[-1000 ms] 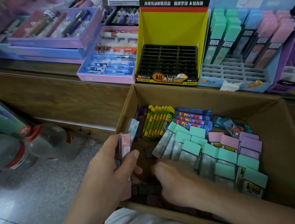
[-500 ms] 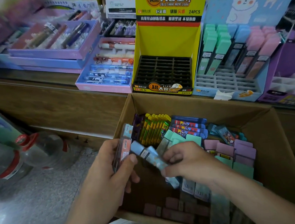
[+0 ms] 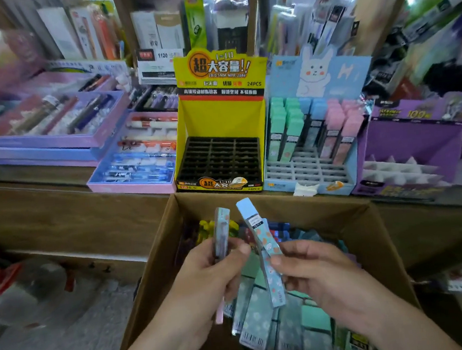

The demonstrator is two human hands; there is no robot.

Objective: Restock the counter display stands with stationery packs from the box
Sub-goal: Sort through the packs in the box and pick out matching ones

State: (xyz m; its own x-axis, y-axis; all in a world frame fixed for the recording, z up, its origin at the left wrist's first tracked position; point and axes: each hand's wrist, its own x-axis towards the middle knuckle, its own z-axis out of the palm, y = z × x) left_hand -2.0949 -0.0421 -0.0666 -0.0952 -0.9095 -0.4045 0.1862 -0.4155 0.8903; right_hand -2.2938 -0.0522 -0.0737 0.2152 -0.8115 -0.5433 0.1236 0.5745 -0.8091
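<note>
My left hand (image 3: 218, 270) grips a small stack of slim lead packs (image 3: 221, 233), held upright above the cardboard box (image 3: 159, 262). My right hand (image 3: 313, 271) pinches a blue patterned pack (image 3: 260, 236) by its middle, tilted, right beside the stack. Below them the box holds several mint, blue and purple packs (image 3: 253, 318). On the counter behind stand three displays: a yellow stand (image 3: 221, 120) with an empty black grid, a blue rabbit stand (image 3: 313, 139) partly filled with mint, blue and pink packs, and a purple stand (image 3: 411, 145).
Pink and lilac trays of pens (image 3: 136, 155) lie on the counter's left part. Plastic water bottles (image 3: 19, 291) lie on the grey floor left of the box. Shelves of packaged stationery (image 3: 155, 28) rise behind the displays.
Both hands have risen out of the box. My right hand went from digging among the packs to lifting a blue pack up beside the stack in my left hand. The view tilted upward.
</note>
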